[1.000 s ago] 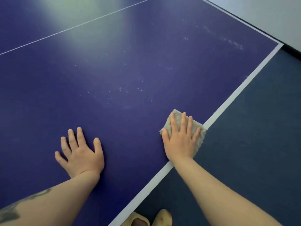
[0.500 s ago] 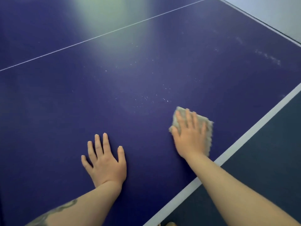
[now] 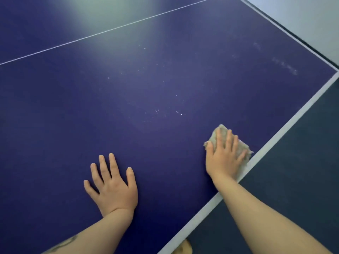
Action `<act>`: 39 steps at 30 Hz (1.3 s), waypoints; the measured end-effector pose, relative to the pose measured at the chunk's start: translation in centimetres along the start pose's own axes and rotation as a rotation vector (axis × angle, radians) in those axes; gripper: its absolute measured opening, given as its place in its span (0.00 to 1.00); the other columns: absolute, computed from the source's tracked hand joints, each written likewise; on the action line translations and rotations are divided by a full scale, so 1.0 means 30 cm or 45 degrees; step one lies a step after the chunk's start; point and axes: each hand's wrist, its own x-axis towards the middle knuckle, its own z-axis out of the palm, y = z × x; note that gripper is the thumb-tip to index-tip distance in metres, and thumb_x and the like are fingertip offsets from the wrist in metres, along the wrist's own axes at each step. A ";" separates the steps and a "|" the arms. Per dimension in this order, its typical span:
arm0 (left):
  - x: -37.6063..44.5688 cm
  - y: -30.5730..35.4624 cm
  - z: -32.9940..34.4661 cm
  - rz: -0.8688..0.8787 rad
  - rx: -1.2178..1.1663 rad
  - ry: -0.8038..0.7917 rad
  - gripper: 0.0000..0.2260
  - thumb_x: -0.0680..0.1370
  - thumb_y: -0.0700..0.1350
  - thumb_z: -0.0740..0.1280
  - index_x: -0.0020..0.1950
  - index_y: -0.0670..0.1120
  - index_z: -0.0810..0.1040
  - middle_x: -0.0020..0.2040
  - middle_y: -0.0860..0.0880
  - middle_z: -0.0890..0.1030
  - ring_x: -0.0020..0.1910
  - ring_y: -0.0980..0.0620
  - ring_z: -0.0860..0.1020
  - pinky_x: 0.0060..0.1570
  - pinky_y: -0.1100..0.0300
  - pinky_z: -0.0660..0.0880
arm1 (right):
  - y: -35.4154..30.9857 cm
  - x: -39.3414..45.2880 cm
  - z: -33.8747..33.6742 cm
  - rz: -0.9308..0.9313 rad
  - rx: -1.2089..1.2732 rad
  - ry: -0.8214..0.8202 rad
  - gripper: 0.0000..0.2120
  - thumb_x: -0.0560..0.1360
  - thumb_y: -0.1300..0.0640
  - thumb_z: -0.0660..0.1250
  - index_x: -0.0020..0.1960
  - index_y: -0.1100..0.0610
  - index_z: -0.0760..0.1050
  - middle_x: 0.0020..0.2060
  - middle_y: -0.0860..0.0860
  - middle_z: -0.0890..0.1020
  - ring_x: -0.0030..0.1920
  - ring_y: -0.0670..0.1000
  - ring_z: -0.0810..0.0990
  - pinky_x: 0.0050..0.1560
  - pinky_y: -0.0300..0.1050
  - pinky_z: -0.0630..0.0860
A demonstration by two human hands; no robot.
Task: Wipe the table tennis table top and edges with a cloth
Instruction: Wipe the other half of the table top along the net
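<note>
So right hand flat, fingers straight, pressing the cloth by the bench's white edge line | left hand splayed flat on the blue bench, holding nothing

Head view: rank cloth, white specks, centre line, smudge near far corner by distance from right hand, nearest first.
1. cloth: directly under the right hand, by the white edge.
2. white specks: ahead and left, mid-table.
3. smudge: far right, near the corner.
4. centre line: far left, across the top.
Smudge and line are close to call.
</note>
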 end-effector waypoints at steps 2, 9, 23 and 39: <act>-0.003 0.003 -0.002 -0.008 0.001 -0.014 0.30 0.81 0.61 0.47 0.80 0.53 0.46 0.81 0.50 0.47 0.79 0.48 0.43 0.75 0.41 0.43 | 0.088 -0.078 -0.005 0.243 0.047 -0.010 0.29 0.81 0.40 0.39 0.80 0.44 0.37 0.81 0.51 0.44 0.80 0.54 0.41 0.75 0.68 0.44; -0.014 0.010 -0.025 0.051 -0.005 -0.010 0.29 0.81 0.59 0.47 0.80 0.50 0.53 0.79 0.46 0.55 0.77 0.45 0.51 0.72 0.41 0.48 | -0.203 -0.310 0.046 -0.889 -0.031 -0.070 0.29 0.81 0.41 0.47 0.81 0.44 0.50 0.80 0.49 0.53 0.80 0.54 0.48 0.74 0.63 0.42; 0.248 0.050 -0.035 0.160 -0.054 0.077 0.25 0.81 0.51 0.57 0.79 0.49 0.60 0.78 0.45 0.60 0.77 0.45 0.54 0.75 0.43 0.50 | -0.180 -0.202 0.035 -0.375 0.040 0.079 0.29 0.81 0.42 0.47 0.81 0.46 0.51 0.79 0.52 0.57 0.79 0.56 0.54 0.74 0.65 0.51; 0.271 0.044 -0.026 0.134 0.020 0.125 0.26 0.80 0.54 0.51 0.77 0.49 0.63 0.76 0.45 0.64 0.76 0.44 0.57 0.72 0.44 0.51 | -0.089 -0.035 0.006 0.030 0.091 0.174 0.27 0.82 0.46 0.46 0.80 0.48 0.51 0.79 0.55 0.60 0.77 0.57 0.57 0.73 0.66 0.53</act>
